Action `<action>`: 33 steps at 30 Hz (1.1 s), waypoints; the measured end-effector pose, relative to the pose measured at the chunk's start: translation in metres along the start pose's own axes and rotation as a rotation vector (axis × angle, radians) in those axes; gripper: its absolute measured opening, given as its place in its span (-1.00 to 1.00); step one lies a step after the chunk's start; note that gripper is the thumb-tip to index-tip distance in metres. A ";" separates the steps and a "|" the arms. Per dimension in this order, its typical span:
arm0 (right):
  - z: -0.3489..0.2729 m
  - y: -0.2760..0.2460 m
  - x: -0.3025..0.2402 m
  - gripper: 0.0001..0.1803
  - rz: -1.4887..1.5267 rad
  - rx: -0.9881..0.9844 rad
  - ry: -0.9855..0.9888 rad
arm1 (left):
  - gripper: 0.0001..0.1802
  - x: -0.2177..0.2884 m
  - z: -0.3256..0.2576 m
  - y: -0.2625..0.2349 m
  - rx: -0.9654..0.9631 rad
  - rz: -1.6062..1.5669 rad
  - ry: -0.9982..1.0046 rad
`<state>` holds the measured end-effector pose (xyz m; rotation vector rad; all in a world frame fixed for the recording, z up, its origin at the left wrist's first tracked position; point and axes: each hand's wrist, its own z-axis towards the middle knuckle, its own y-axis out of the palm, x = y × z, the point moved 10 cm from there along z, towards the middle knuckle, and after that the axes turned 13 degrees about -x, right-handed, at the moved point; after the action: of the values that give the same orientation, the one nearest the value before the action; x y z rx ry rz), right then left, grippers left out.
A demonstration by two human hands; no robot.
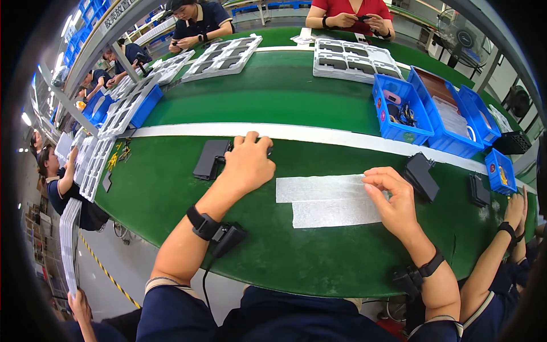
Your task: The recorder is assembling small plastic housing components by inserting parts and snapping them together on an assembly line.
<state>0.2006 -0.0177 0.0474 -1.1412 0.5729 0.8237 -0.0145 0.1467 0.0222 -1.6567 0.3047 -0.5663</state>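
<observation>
My left hand [249, 163] reaches forward over the green table, its fingers bent down around something mostly hidden. A dark bit shows beside its fingertips. Just left of that hand lies a stack of flat black rectangular pieces [211, 159]. Two thin, whitish translucent sheets [325, 216] lie in front of me, overlapping lengthwise with their left ends offset. My right hand [394, 199] is at their right end, thumb and forefinger closed on the edge of the upper sheet. Beyond this hand rests another black stack [421, 176].
Blue bins [403, 108] stand at the right back, with a small blue bin [501, 172] nearer. Pale trays [358, 60] line the far side; more trays [102, 159] are at left. Another black stack [480, 190] lies at right, near a neighbour's hands [515, 208]. People sit opposite.
</observation>
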 end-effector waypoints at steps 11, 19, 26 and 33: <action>-0.001 -0.061 -0.019 -0.91 -0.426 0.199 0.006 | -0.62 -0.024 -0.015 -0.016 0.057 -0.054 0.108; -0.012 -0.097 0.018 -0.67 -0.817 -0.019 0.453 | -0.46 -0.003 -0.021 -0.020 -0.038 0.046 0.104; -0.018 -0.098 0.032 -0.61 -0.823 -0.151 0.586 | -0.48 0.090 -0.032 -0.035 0.058 -0.071 0.450; -0.017 -0.092 0.027 -0.66 -0.853 -0.127 0.560 | -0.58 0.151 -0.019 0.012 -0.285 -0.691 0.611</action>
<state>0.2909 -0.0432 0.0728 -1.5707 0.4181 -0.2100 0.1036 0.0522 0.0406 -1.8212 0.2513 -1.6225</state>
